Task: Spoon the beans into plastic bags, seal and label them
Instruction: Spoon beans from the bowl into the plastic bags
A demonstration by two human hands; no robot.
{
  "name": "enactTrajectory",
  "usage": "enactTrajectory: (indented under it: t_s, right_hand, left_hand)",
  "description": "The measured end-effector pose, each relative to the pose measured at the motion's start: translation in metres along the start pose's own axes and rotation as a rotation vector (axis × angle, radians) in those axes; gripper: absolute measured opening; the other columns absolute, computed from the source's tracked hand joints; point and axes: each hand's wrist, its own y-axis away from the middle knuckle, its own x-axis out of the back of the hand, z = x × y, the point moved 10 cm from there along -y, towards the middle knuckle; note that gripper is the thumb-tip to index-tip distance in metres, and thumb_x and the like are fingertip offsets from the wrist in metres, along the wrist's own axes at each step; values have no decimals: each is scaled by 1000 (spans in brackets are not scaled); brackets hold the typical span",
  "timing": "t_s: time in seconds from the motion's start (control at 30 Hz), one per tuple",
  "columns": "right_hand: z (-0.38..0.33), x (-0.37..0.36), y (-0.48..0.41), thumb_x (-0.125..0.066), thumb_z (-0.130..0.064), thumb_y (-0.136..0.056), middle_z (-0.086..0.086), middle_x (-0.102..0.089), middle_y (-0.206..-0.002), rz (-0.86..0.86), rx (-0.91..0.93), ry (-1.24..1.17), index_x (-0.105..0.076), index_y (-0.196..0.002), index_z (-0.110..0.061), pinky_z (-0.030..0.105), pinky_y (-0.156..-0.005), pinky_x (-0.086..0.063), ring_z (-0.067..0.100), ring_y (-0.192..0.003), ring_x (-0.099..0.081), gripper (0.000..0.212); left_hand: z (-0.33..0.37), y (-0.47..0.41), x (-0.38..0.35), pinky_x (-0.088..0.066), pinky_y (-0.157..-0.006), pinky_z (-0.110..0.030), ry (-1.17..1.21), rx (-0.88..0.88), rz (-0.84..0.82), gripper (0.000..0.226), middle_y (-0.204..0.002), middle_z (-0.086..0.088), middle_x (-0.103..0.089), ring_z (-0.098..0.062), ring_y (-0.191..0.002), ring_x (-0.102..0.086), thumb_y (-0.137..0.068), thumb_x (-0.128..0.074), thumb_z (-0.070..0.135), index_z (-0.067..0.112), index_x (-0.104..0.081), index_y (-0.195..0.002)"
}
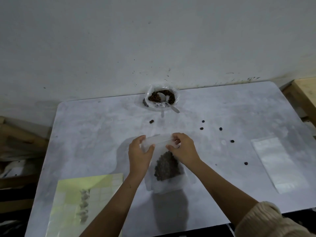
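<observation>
Sleeve: cream knit, on the right arm.
Left hand: thumb and fingers pinch the bag at its top edge.
Right hand: curled fingers pinch the same edge.
Beans: inside the bag on the table, just below the fingers.
Label sheet: nearer, left of the left fingers.
Spoon: in the container beyond the fingers.

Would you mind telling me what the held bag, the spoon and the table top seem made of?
The bag seems thin clear plastic; the beans show through it. The spoon is probably metal: its handle glints grey. The table top is smooth, matte, marbled grey; laminate or stone, unclear.
</observation>
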Motion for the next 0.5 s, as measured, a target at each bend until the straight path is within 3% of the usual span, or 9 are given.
enactTrajectory:
  t_s: [0.13,0.27,0.4,0.5]
  right_hand:
    - [-7,27,-1,-73,-18,-78,5,-58,-110,61,85,-39,-58,-119,-9,21,-87,-45,10,-93,-51,45]
    - [10,98,2,-67,-16,-83,-3,-61,-100,187,125,-80,-62,-112,-13,8,-75,-46,5,-87,-54,29]
    - [73,195,14,-66,-15,-85,-3,-64,-96,342,45,-84,-65,-103,-13,3,-66,-42,1,-79,-56,19]
    - [141,254,34,-65,-15,-85,0,-65,-98,417,-96,-66,-65,-105,-12,19,-78,-51,7,-83,-58,20]
  left_hand:
    - [38,-2,6,-25,-98,-10,-27,-104,145,43,-128,-2,-48,-9,-121,-38,-81,-72,17,10,-56,-121]
    - [108,5,-35,-35,-96,-13,34,-292,152,25,-114,-2,-56,-11,-109,-49,-84,-68,12,13,-61,-108]
    - [162,36,-127,-41,-86,-10,135,-367,-13,16,-99,1,-60,-2,-94,-54,-86,-64,9,19,-61,-98]
    - [173,77,-219,-44,-89,-18,72,-379,-268,17,-101,9,-59,-1,-100,-54,-88,-63,11,23,-60,-100]
